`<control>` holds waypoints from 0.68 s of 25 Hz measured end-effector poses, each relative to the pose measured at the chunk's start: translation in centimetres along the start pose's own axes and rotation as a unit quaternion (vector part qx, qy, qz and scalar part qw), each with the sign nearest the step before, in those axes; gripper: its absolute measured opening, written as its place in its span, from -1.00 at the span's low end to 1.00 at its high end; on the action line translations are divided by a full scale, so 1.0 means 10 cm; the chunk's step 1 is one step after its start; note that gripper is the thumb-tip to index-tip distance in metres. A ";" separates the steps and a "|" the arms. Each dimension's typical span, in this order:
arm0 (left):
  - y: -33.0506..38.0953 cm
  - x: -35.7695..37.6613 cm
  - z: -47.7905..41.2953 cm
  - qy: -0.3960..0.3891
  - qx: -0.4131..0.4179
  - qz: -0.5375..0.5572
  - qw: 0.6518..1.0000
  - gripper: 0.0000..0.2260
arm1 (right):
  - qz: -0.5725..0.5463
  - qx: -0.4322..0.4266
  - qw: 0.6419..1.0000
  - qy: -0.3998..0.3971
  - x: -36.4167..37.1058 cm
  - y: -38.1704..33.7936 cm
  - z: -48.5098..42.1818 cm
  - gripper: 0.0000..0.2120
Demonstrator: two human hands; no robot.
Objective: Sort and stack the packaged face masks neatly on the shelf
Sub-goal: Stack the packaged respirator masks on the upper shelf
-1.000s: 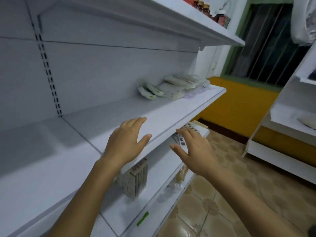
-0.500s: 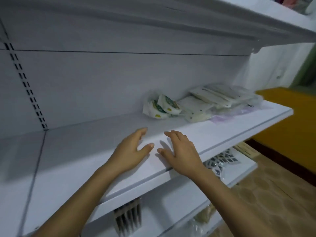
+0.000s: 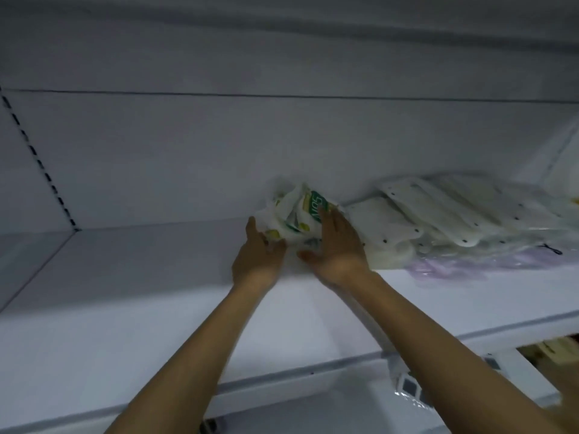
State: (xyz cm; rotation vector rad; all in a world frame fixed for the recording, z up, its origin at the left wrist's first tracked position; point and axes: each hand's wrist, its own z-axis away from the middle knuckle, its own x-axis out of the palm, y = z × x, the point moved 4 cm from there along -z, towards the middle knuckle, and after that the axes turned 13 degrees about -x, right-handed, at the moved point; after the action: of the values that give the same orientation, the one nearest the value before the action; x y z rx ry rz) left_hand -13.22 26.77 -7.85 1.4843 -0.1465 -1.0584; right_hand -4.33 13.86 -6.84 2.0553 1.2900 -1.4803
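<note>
A small bundle of green-and-white packaged face masks (image 3: 302,211) lies at the back of the white shelf (image 3: 150,296), against the rear panel. My left hand (image 3: 258,256) holds its left side with the fingers tucked under the wrapping. My right hand (image 3: 335,245) lies over its right side, fingers spread on top and thumb in front. To the right, a loose heap of white mask packs (image 3: 445,214) leans in overlapping rows, some in clear and pale purple wrapping (image 3: 451,266).
The shelf's left half is bare up to the slotted upright (image 3: 40,164). Another shelf overhangs above. Below the front edge, a lower shelf (image 3: 517,368) holds boxed and wrapped goods at the right.
Both hands have left the shelf's front edge and reached to the back, closing around the green-and-white bundle. The view has moved closer to the shelf.
</note>
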 end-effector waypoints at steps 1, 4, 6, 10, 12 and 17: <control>-0.02 -0.01 0.00 0.008 0.001 0.004 1.000 -0.32 | 0.009 0.003 1.000 -0.014 0.09 0.04 -0.11 0.05; -0.07 -0.01 -0.02 0.027 0.047 0.033 0.998 -0.33 | 0.004 0.011 1.000 -0.006 0.28 0.06 -0.29 0.17; -0.08 -0.01 -0.03 0.025 0.060 0.059 0.996 -0.33 | 0.015 0.004 1.000 0.007 0.35 0.08 -0.33 0.01; -0.07 0.03 -0.07 0.018 0.069 0.100 0.992 -0.27 | -0.019 -0.021 0.997 0.074 0.26 0.10 -0.32 -0.36; -0.06 0.04 -0.06 0.018 0.077 0.114 0.990 -0.31 | -0.155 0.038 0.974 0.158 0.13 0.11 -0.28 -0.44; 0.02 0.08 0.05 0.009 0.161 0.082 0.984 -0.21 | -0.552 0.034 0.808 0.202 0.06 -0.07 -0.17 -0.47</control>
State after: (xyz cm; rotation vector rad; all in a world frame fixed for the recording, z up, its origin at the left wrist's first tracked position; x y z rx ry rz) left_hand -13.04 25.82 -8.00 1.7378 -0.4362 -0.9172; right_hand -3.78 15.67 -6.49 1.6958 2.9716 -1.4256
